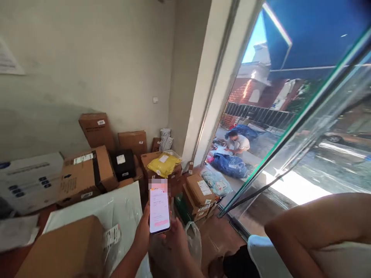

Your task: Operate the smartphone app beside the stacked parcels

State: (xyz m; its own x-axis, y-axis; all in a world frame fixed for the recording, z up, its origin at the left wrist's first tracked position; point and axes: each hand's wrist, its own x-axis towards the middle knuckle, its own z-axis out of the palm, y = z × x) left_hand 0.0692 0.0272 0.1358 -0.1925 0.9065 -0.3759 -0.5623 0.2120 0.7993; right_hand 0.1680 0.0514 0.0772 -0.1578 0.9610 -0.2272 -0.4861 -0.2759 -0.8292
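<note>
A smartphone point(159, 211) with a lit, mostly white and pink screen is upright in front of me, low in the head view. Along its left edge, my left hand point(143, 228) is closed around it. My right hand point(177, 233) is at the phone's lower right side, its fingers curled against the edge and partly hidden; the thumb looks slightly blurred. Just beyond the phone, a yellow plastic parcel point(164, 164) lies on a cardboard box.
Several cardboard boxes point(84, 172) line the wall. A white wrapped package point(127, 200) and brown box point(66, 247) are near left. Stacked parcels point(201, 190) stand by the glass door point(292, 143). A person's arm point(319, 227) is close at right; another person point(238, 143) crouches outside.
</note>
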